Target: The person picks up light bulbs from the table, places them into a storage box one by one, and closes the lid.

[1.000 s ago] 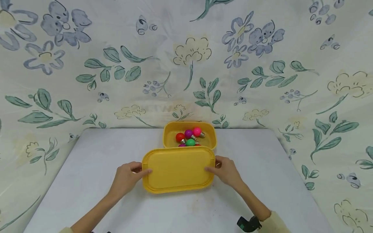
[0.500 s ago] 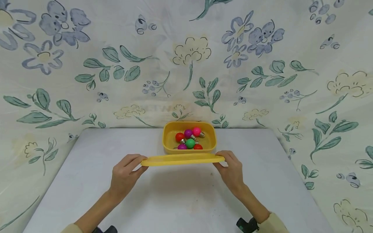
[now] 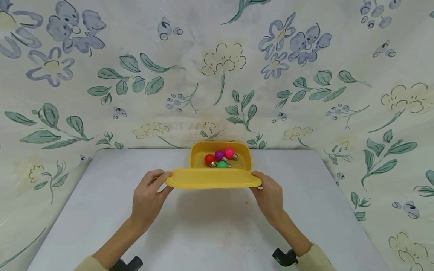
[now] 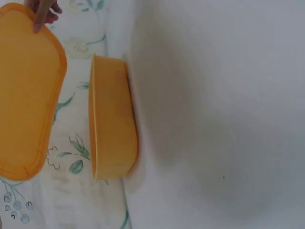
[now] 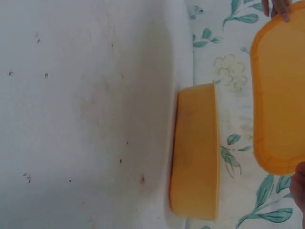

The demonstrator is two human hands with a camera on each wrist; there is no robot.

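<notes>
Both hands hold a yellow lid (image 3: 213, 178) up above the table, tilted so that it looks narrow in the head view. My left hand (image 3: 148, 199) pinches its left end, and my right hand (image 3: 270, 197) its right end. Just behind stands an uncovered yellow box (image 3: 245, 161), whose front the lid hides. Inside lie small round light bulbs with metal bases: a red bulb (image 3: 209, 159), a purple bulb (image 3: 219, 155), a pink bulb (image 3: 229, 153) and a partly covered green bulb (image 3: 222, 165). Both wrist views show the lid's underside raised over the box's level.
The white table (image 3: 217, 233) carries the box at its far edge, with a flowered cloth (image 3: 190, 75) hanging right behind. Black devices, one a right wrist camera (image 3: 285, 257), sit on both wrists.
The lid has tipped from facing the head camera to nearly edge-on, then tilted slightly back. It has moved up toward the box and again hides the front bulbs.
</notes>
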